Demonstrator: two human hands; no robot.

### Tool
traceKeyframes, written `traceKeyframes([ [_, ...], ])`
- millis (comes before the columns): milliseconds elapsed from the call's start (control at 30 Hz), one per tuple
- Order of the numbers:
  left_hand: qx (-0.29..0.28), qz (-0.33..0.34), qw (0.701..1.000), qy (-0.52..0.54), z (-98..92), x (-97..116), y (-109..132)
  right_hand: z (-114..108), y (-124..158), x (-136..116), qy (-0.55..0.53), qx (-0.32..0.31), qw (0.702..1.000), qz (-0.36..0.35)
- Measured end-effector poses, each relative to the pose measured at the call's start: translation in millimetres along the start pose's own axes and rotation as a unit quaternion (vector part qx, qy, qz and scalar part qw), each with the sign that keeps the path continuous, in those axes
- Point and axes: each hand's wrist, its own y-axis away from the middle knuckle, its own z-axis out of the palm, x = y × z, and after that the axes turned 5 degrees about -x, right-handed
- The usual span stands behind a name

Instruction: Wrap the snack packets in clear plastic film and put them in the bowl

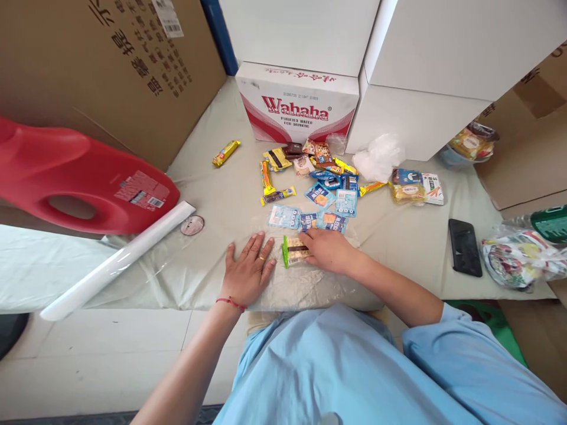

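My left hand [248, 267] lies flat on the cloth-covered table, fingers spread, holding nothing. To its right, my right hand [330, 251] has its fingers closed over the right end of a snack bar packet [292, 251] with green ends and a clear middle. That packet rests on a clear plastic bag [310, 289] spread near the table's front edge. Just beyond my right hand lie several blue snack packets [319, 196]. Behind them are yellow-wrapped bars [266, 179] and brown packets [322, 154] in a loose pile.
A red jug [106, 177] and a white roll [119, 260] lie at left. One yellow bar [225, 153] sits apart. A Wahaha carton [301, 109] stands at the back. On the right are a phone [464, 248], a crumpled white bag [378, 158] and bagged snacks [522, 257].
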Motion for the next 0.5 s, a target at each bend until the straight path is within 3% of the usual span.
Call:
traceKeyframes([
  [367,-0.005,0.003,1.000,-0.003,1.5,-2,-1,3,1,-2,0.008,-0.005,1.000,-0.013],
  [500,0.041,0.017,0.998,0.033,2.4,-11,5,6,17,13,-0.052,0.031,0.998,-0.029],
])
